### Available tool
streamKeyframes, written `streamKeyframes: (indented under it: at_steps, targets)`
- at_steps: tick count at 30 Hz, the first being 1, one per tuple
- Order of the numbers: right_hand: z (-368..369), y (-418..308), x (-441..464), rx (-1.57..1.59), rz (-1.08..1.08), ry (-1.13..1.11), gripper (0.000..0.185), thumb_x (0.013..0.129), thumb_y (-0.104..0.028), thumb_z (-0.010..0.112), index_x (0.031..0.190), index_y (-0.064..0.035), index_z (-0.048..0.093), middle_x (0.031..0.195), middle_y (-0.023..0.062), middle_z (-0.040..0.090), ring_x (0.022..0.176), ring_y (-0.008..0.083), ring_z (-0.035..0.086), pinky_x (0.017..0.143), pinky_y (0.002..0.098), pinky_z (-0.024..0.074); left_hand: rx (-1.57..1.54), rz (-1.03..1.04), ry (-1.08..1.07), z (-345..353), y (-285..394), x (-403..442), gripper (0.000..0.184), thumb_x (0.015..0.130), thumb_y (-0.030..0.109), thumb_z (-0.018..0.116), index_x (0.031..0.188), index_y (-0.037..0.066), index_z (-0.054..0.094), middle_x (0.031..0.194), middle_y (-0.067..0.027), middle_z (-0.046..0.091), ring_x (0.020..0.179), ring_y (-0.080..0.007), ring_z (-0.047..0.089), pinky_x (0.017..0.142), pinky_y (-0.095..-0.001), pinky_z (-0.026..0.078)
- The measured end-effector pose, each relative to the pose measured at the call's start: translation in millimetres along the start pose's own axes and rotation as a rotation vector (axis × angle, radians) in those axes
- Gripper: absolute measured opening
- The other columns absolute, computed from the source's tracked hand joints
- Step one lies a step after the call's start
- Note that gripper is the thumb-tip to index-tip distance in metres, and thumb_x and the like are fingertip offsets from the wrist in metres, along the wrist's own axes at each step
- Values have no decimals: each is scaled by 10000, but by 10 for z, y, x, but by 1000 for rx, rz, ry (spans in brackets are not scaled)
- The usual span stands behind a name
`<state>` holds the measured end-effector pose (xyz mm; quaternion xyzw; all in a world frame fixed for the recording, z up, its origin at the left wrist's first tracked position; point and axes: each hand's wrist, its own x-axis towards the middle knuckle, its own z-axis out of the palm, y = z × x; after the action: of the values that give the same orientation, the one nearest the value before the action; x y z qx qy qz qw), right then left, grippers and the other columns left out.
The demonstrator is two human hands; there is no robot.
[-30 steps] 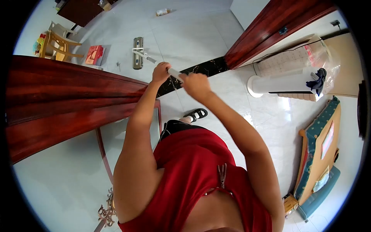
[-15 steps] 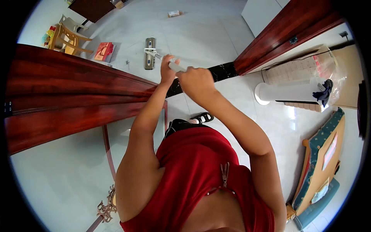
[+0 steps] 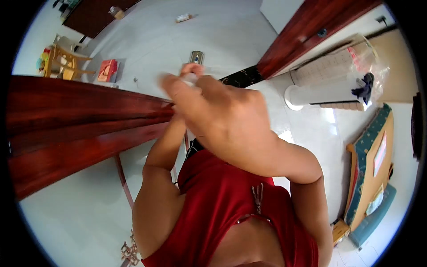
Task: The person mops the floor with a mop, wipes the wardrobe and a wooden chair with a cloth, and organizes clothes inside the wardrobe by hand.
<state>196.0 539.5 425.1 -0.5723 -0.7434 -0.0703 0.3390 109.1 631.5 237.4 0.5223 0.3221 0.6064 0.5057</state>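
My right hand [image 3: 227, 115] is large and close to the camera, its fingers wrapped round the top of the pale mop handle [image 3: 190, 79] and somewhat blurred. Just beyond it, my left hand [image 3: 191, 69] grips the same handle; most of that hand is hidden behind the right one. Past both hands, the flat mop head [image 3: 196, 58] lies on the pale tiled floor, partly covered by my left hand.
A dark red door [image 3: 89, 120] stands at the left, with a black threshold [image 3: 242, 76] beside it. Beyond are a red box [image 3: 107, 70], a wooden chair [image 3: 69, 64] and a bottle [image 3: 183, 18]. At the right are a white cylinder [image 3: 320, 94] and a padded wooden piece [image 3: 371, 164].
My right hand has come up much nearer the camera with the handle's top. The mop head has shifted right relative to the doorway and is now partly hidden by my hands.
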Motion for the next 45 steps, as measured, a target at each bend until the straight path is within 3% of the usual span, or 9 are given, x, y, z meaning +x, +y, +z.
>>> streamKeyframes:
  at_steps: [5,8,10,12,14,18,30,40,45]
  targets:
    - [113,-34,-208,229,-7,-75,505,789,-158,699,1265,-75,552,718,70,605,513,217,598,426,319,466,284,-34,247,-395,42,604,171,952,194,630,1010,39,587,835,-26,546,767,-122,513,691,-282,459]
    - [298,124,-534,259,-8,-278,499,812,-246,718,1264,-89,579,737,91,633,562,253,637,470,339,496,91,39,298,-893,-58,1011,175,916,135,650,1011,2,589,811,-21,541,725,-120,516,654,-262,453]
    - [373,293,-797,259,49,-439,477,812,-297,718,1230,-98,606,750,107,654,604,282,657,512,377,511,53,13,578,-1357,-211,1402,175,918,135,621,1021,-4,595,807,-35,582,731,-129,547,665,-267,470]
    - [528,554,-1151,227,147,-622,463,830,-340,701,1227,-115,614,775,125,681,664,312,674,573,414,523,58,-281,768,-1651,-64,1612,257,951,230,588,999,-14,652,877,-83,656,799,-197,618,723,-332,534]
    - [644,816,-1532,209,275,-733,448,861,-369,674,1237,-133,610,808,139,698,742,337,684,643,443,528,319,-221,293,-3122,-845,2006,333,948,316,597,1023,-1,665,967,-130,671,867,-269,644,780,-391,566]
    - [660,1134,-2276,153,619,-874,447,885,-402,637,1259,-158,611,897,157,708,862,352,682,728,457,537,178,-212,858,-2648,-125,1698,559,918,390,607,1250,-56,547,1219,-172,597,1008,-351,590,885,-472,502]
    - [618,1046,-4408,240,1115,-673,395,841,-420,656,1129,-151,693,1015,132,712,958,346,671,801,463,531,698,-311,449,-2042,-1041,597,533,920,356,604,1262,-49,545,1251,-175,583,1068,-326,566,933,-454,468]
    - [212,1093,-4643,133,1322,-646,451,859,-392,642,1234,-142,644,1085,129,702,1024,335,652,872,458,515,1022,-590,180,-1819,-1720,-177,514,921,328,601,1272,-42,543,1278,-177,571,1118,-304,546,973,-438,441]
    - [233,1130,-4810,103,1436,-515,360,830,-358,631,1103,-134,702,1037,125,708,972,338,663,824,469,530,1010,-657,-23,-1247,-2209,-92,504,922,314,600,1277,-39,542,1291,-178,565,1143,-294,536,993,-431,427]
